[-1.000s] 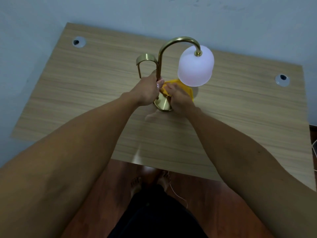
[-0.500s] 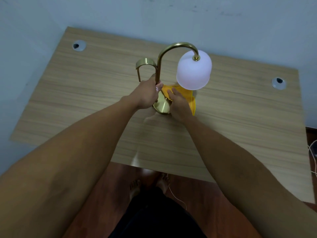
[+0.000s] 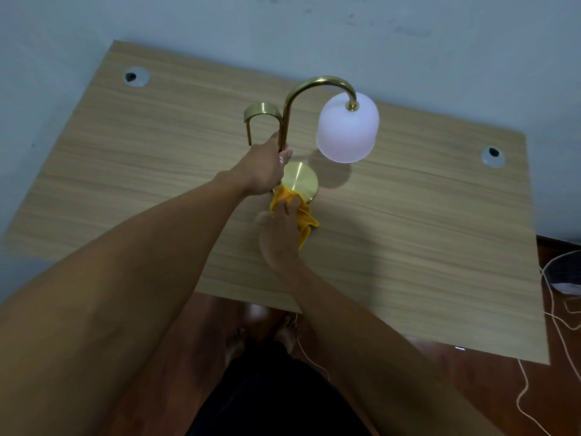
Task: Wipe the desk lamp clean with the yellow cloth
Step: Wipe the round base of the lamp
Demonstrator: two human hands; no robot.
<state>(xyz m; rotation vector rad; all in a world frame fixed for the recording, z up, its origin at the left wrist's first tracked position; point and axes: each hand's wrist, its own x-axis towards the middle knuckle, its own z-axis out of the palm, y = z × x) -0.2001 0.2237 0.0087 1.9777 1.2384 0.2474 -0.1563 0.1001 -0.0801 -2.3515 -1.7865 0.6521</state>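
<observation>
Head view: left hand hides lamp stem bottom.

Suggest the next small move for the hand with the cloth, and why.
Probably sweep the yellow cloth forward across the brass base: the right hand presses it only at the base's near edge, the rest lies bare, and the left hand steadies the stem.

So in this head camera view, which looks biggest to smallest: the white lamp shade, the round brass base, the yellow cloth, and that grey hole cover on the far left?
1. white lamp shade
2. round brass base, partly hidden
3. yellow cloth, bunched, looks about alike
4. grey hole cover
</observation>
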